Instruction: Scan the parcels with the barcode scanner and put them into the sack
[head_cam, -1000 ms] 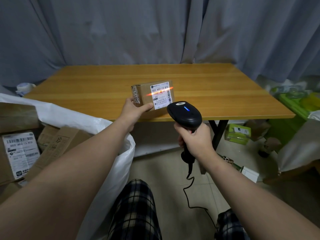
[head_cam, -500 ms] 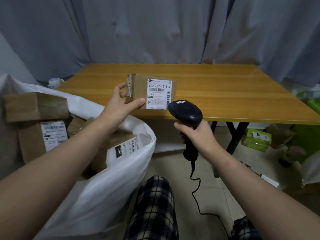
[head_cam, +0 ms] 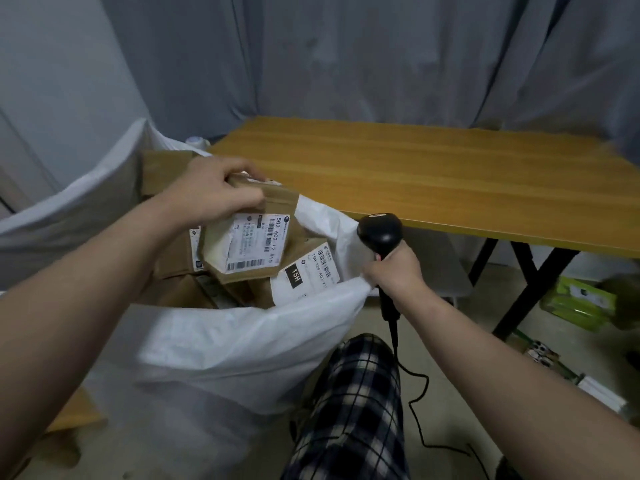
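Head cam: L hand (head_cam: 211, 188) covers parcel (head_cam: 256, 244) top; scanner (head_cam: 379, 233) handle part-hidden.

The shipping label (head_cam: 256, 242) on the upper cardboard parcel (head_cam: 280, 202), centre-left, reads "502 602 12 815"; the second label (head_cam: 306, 275), just lower right on another parcel (head_cam: 259, 292), shows "15H".

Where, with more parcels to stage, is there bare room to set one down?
The wooden tabletop is bare wherever it shows, from its near edge by the barcode scanner back to the curtain. The sack is crowded: the left hand holds a parcel above packed boxes, including the 15H-labelled parcel; the right hand grips the scanner at its rim.
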